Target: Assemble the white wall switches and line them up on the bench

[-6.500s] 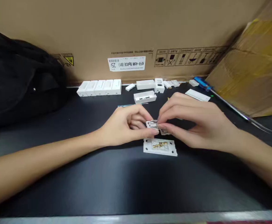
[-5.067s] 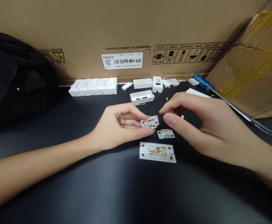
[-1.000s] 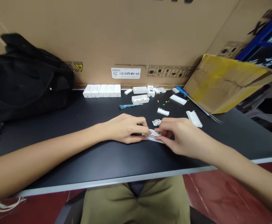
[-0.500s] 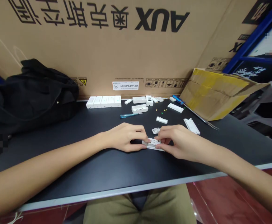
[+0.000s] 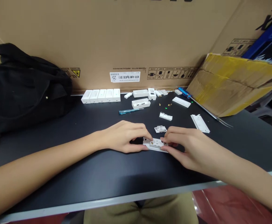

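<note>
Hands came down to the black table (image 5: 103, 168): my left hand (image 5: 124, 140) and right hand (image 5: 188, 147) each pinch an end of the white switch plate (image 5: 156, 143), lying flat. Judged step: seating its insert; next calls for even fingertip pressure.

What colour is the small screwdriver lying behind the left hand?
The small screwdriver has a teal-blue handle; the head view shows it.

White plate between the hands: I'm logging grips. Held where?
Left hand pinches the white plate at its left end, right hand at its right end.
</note>
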### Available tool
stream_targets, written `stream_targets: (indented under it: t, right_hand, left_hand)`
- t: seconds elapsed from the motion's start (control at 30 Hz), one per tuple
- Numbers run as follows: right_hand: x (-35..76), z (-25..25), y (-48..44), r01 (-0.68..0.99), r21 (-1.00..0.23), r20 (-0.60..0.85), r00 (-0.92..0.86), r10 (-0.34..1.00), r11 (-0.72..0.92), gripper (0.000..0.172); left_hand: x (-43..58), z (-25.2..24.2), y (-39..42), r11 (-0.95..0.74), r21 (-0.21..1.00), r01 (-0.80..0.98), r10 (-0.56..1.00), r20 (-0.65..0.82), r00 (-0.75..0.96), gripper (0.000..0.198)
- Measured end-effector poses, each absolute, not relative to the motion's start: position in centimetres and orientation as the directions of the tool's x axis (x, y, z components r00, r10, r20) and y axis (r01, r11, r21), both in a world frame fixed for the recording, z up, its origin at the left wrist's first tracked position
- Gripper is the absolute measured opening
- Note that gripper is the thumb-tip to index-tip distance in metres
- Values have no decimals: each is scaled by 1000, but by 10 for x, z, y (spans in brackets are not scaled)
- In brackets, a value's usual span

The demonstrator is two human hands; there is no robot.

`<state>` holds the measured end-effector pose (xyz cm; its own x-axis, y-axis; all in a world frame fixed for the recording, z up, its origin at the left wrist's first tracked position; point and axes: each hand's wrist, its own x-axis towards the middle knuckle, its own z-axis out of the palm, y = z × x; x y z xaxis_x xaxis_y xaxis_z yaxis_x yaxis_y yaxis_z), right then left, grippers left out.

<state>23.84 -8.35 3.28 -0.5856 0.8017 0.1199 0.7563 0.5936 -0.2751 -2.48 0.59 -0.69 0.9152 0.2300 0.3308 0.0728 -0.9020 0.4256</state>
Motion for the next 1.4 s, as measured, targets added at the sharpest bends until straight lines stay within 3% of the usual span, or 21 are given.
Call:
stream_targets:
  t: [0.13,0.27,0.6,0.73,0.83,1.0,1.13,1.23,1.4]
  right_hand:
    - [237,32,-80,755,-302,125,-573,810,582,20]
    - [237,30,-77,772,-330,34,-566,824,544,18]
    - [243,29,-61,810,-251,-68,-560,825,529,7]
    - [241,31,-61,822,-212,-66,-552,831,529,9]
    - [236,33,-67,822,-225,-47,-545,837,523,7]
    - [230,38,-77,824,-292,11,-504,864,485,20]
    - [232,30,-84,776,-333,110,-532,840,535,17]
    - [232,20,-91,760,-266,213,-554,805,594,19]
    - [226,8,-96,761,-53,343,-595,727,647,20]
  left_hand:
    - [-25,-8,7,-872,487,57,253,347,903,27]
    - [-23,-9,7,-794,602,84,328,308,893,22]
    - [-16,-4,6,-656,729,197,455,173,874,21]
    - [-18,-8,3,-735,672,86,391,316,865,18]
    - [-19,-10,1,-803,596,31,328,397,857,18]
    - [-18,-8,-3,-779,617,109,394,347,851,19]
    - [-17,-8,-4,-758,641,123,424,339,840,19]
    - [-15,-10,-4,-749,653,114,451,376,809,19]
    - [-12,-13,-7,-804,591,68,428,494,757,15]
